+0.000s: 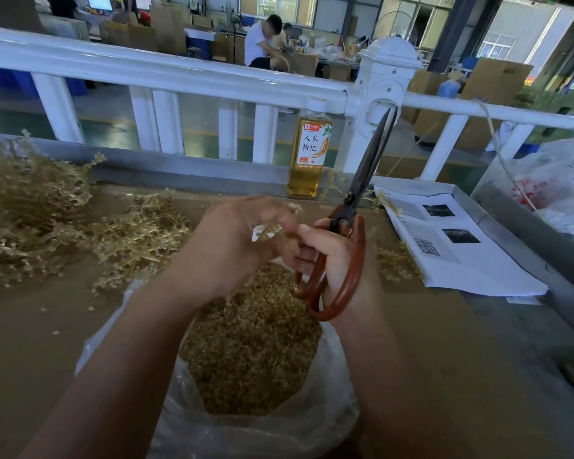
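From the head camera, the left hand (242, 240) and right hand (328, 260) meet above a clear, crinkled plastic bag (332, 376) that stands open on the brown cardboard-covered desk (30, 342). The left grip is clamped on a small, pale-gold, beaded plastic sprig (269, 230), pinched at the fingertips. The right grip is curled through the glossy red-brown loop handles of large scissors (355, 207). Their dull, dark steel blades lie together and point up and away, and the right thumb reaches over to the sprig. The bag is filled with fine golden granules, loose and gravelly. At the left lies a tangled heap of golden branching stems (30, 210), stiff and knobbly.

The likely trouble comes from the right hand doing two jobs. With fingertips busy at the sprig, the heavy scissors hang only on the curled fingers, so they could swing or slip and the points could jab the thin bag wall or the other hand. The sprig is tiny and slick, so a loose pinch could flick it onto the desk rather than into the bag. The bag's limp rim could also fold inward and spill. An amber drink bottle with a white cap (309, 154) stands just behind the blades and could be knocked, wetting the stack of white printed sheets (461, 253).
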Tool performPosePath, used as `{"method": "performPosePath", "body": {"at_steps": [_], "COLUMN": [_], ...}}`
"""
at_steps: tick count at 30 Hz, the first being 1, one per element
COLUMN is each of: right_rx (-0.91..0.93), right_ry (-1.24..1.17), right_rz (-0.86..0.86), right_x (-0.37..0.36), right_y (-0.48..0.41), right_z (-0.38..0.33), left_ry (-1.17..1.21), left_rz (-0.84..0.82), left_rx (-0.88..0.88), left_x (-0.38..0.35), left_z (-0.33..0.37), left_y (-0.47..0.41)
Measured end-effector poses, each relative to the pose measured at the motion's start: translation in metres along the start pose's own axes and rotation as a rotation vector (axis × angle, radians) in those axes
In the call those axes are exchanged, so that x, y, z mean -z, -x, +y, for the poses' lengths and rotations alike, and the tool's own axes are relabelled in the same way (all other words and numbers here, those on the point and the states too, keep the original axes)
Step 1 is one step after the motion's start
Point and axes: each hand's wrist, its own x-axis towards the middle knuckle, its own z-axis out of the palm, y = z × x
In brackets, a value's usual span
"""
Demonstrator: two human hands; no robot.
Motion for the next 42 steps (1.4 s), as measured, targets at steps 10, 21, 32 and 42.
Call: {"method": "performPosePath", "body": {"at_steps": [10, 21, 32, 42], "right_rx": [0.084, 0.013, -0.008, -0.053], "right_ry": [0.269, 0.523, 0.263, -0.104], "right_rz": [0.104, -0.04, 0.104, 0.174], "right_x": [0.007, -0.002, 0.005, 0.005], "right_y": [-0.003, -0.001, -0.005, -0.009], "right_z": [-0.001, 0.001, 0.004, 0.004], "left_ry": [0.139, 0.18, 0.222, 0.219], "left_rz": [0.011, 0.056, 0.556, -0.008], "left_rx": [0.251, 0.291, 0.274, 0.369], "left_x": [0.007, 0.005, 0.021, -0.008], "left_z": [-0.003, 0.0, 0.006, 0.01], "left_y": [-0.001, -0.001, 0.0, -0.001]}}
